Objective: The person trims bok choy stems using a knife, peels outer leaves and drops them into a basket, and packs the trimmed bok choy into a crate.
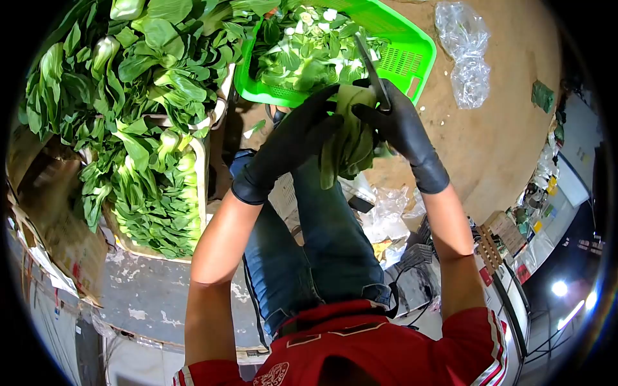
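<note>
My left hand (293,141), in a black glove, is closed around a head of bok choy (353,138), whose leaves hang down over my lap. On the other side of the bok choy, my right hand (400,125), also gloved, is closed on a knife (369,61). The blade points up and away from me, and the handle is mostly hidden in the fingers. The right thumb is close against the bok choy. Just beyond both hands, a bright green plastic basket (407,45) holds cut stalk pieces and leaves (309,55).
To the left, whole bok choy heads (145,186) fill a crate (201,174), with a larger pile (161,58) behind it. Crumpled clear plastic (465,55) lies on the brown surface (496,148) at right. More plastic wrap (386,219) sits beside my leg.
</note>
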Demonstrator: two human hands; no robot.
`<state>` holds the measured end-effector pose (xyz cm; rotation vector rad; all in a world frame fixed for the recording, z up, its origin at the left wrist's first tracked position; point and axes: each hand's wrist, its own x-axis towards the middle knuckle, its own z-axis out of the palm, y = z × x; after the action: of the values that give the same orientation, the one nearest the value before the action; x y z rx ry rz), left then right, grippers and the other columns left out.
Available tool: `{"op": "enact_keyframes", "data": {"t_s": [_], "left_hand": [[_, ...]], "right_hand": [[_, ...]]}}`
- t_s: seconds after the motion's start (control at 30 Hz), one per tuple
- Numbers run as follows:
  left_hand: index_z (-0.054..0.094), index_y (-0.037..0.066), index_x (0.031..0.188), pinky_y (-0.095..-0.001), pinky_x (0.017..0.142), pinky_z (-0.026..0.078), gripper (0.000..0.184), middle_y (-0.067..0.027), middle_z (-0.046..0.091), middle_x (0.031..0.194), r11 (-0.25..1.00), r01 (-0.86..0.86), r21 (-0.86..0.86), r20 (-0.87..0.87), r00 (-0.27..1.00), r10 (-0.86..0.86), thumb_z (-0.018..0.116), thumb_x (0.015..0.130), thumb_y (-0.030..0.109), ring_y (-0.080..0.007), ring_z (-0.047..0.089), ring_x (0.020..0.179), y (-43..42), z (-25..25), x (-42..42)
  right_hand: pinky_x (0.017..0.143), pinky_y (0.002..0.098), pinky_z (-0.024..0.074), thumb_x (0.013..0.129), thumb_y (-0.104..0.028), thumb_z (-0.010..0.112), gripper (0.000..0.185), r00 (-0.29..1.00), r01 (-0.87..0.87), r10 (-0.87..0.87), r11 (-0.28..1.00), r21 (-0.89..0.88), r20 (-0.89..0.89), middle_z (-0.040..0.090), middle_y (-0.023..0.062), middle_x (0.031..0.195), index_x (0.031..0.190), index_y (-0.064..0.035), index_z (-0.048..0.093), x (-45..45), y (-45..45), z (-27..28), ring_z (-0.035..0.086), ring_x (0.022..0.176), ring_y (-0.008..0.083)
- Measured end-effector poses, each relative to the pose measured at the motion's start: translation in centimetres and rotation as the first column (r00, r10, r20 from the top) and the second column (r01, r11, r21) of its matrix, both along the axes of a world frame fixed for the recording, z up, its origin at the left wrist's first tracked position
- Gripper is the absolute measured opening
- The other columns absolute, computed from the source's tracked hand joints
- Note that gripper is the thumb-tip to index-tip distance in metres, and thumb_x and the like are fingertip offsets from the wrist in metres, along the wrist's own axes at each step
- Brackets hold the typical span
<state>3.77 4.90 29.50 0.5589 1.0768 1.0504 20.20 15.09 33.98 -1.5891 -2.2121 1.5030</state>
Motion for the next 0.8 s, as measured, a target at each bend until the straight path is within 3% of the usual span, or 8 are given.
{"op": "enact_keyframes", "data": {"t_s": [0.03, 0.07, 0.27, 0.43, 0.5, 0.53, 0.67, 0.8], "left_hand": [[0.042, -0.002, 0.124, -0.0297, 0.078, 0.046, 0.051, -0.0119, 0.059, 0.100, 0.999, 0.009, -0.034, 0.033, 0.999, -0.008, 0.061, 0.083, 0.023, -0.0158, 0.056, 0.090, 0.3, -0.1, -0.3], [0.046, -0.003, 0.118, -0.0283, 0.072, 0.046, 0.050, -0.0099, 0.060, 0.093, 0.999, 0.035, 0.034, -0.212, 0.977, -0.027, 0.064, 0.081, 0.025, -0.0140, 0.056, 0.082, 0.7, 0.0, -0.6], [0.051, -0.003, 0.111, -0.0277, 0.074, 0.048, 0.053, -0.0085, 0.061, 0.096, 0.990, 0.139, 0.018, 0.078, 0.987, -0.140, 0.072, 0.073, 0.027, -0.0133, 0.058, 0.084, -1.2, -2.0, -2.6], [0.049, -0.003, 0.116, -0.0260, 0.084, 0.044, 0.052, -0.0090, 0.059, 0.104, 0.982, 0.135, 0.133, -0.056, 0.990, -0.128, 0.070, 0.075, 0.022, -0.0126, 0.054, 0.097, -9.5, -4.8, -6.1], [0.047, -0.002, 0.118, -0.0269, 0.085, 0.043, 0.048, -0.0071, 0.057, 0.108, 0.988, -0.150, -0.031, 0.097, 0.984, 0.152, 0.066, 0.079, 0.018, -0.0120, 0.052, 0.099, -14.2, -1.5, -9.5], [0.046, -0.001, 0.120, -0.0274, 0.086, 0.043, 0.047, -0.0061, 0.056, 0.110, 0.952, -0.289, -0.105, 0.161, 0.939, 0.303, 0.064, 0.080, 0.016, -0.0117, 0.051, 0.099, -16.5, -0.1, -11.0], [0.040, -0.002, 0.125, -0.0284, 0.091, 0.038, 0.049, -0.0108, 0.054, 0.114, 0.562, -0.807, -0.183, -0.186, 0.590, 0.786, 0.058, 0.086, 0.023, -0.0164, 0.049, 0.105, -26.8, -0.3, -16.6], [0.049, -0.004, 0.116, -0.0276, 0.079, 0.044, 0.045, -0.0094, 0.058, 0.102, 0.376, -0.923, -0.077, -0.556, 0.353, 0.752, 0.055, 0.088, 0.031, -0.0156, 0.055, 0.090, -35.0, -2.2, -23.6]], "right_hand": [[0.063, 0.0288, 0.0452, 0.077, -0.025, 0.069, 0.037, 0.999, 0.050, -0.051, 0.991, -0.122, -0.007, 0.059, 0.0077, 0.081, 0.104, -0.0011, 0.056, -0.6, 0.3, 0.6, 0.056, 0.068, 0.0159], [0.058, 0.0271, 0.0448, 0.077, -0.025, 0.069, 0.037, 0.995, 0.094, -0.099, 0.965, -0.246, -0.009, 0.059, 0.0058, 0.078, 0.103, -0.0015, 0.056, -1.2, 0.5, 1.1, 0.055, 0.063, 0.0138], [0.040, 0.0215, 0.0397, 0.079, -0.021, 0.066, 0.030, 0.999, 0.015, -0.037, 0.859, -0.512, -0.033, 0.057, 0.0012, 0.068, 0.100, -0.0008, 0.059, -3.6, 0.3, 2.5, 0.049, 0.043, 0.0071], [0.073, 0.0256, 0.0450, 0.084, -0.012, 0.052, 0.021, 0.968, -0.235, 0.215, 0.958, -0.164, -0.128, 0.063, 0.0040, 0.086, 0.102, -0.0025, 0.061, -1.3, 2.2, -2.2, 0.057, 0.076, 0.0123], [0.057, 0.0224, 0.0437, 0.086, -0.008, 0.050, 0.023, 0.977, -0.001, 0.015, 0.998, -0.068, 0.212, 0.064, 0.0037, 0.091, 0.108, -0.0048, 0.058, 1.1, 3.7, -4.5, 0.055, 0.066, 0.0089], [0.048, 0.0215, 0.0410, 0.088, -0.007, 0.049, 0.024, 0.971, -0.138, 0.125, 0.989, 0.051, 0.204, 0.064, 0.0045, 0.088, 0.110, -0.0048, 0.057, 2.9, 4.9, -6.3, 0.053, 0.059, 0.0082], [0.041, 0.0237, 0.0381, 0.089, -0.020, 0.052, 0.022, 0.930, -0.222, 0.190, 0.972, 0.071, 0.314, 0.064, 0.0056, 0.079, 0.104, -0.0052, 0.059, 6.4, 6.5, -10.5, 0.050, 0.049, 0.0097], [0.036, 0.0295, 0.0386, 0.081, -0.017, 0.055, 0.027, 0.830, -0.174, 0.141, 0.985, 0.010, 0.540, 0.065, 0.0084, 0.079, 0.106, -0.0092, 0.060, 5.8, 5.4, -12.8, 0.054, 0.049, 0.0164]]}}
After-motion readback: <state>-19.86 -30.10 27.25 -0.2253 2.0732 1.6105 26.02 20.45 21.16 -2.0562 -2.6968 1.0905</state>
